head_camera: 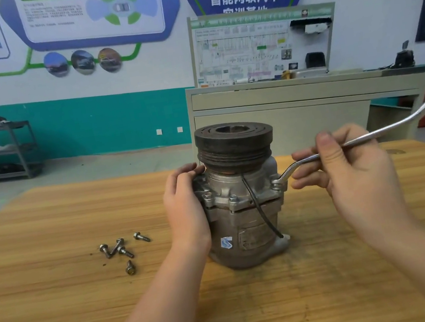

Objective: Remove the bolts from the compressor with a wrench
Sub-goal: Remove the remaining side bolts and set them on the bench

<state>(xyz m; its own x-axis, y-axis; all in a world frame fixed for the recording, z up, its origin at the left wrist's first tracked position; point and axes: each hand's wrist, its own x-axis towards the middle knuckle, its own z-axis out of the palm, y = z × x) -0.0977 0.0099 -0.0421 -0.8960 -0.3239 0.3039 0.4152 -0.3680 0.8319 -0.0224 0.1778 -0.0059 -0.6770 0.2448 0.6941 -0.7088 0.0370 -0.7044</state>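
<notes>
The compressor [240,198] stands upright on the wooden tabletop [62,315], a little right of the middle, with its dark pulley [234,142] on top. Your left hand [185,208] grasps the left side of the housing: the fingers are curled around it just under the pulley and the palm lies against the flange. Your right hand [348,165] grasps the wrench [366,137]; the thumb presses on top of the shank and the fingers are curled below it. The ring end of the wrench sits on a bolt [276,184] at the right corner of the flange, and the long handle rises to the right, out past your hand. Two more bolts [233,199] are seated in the flange on the side facing you. A black cable [259,209] runs down the front of the housing. Five loose bolts [120,250] lie together on the tabletop to the left of the compressor, well apart from it.
</notes>
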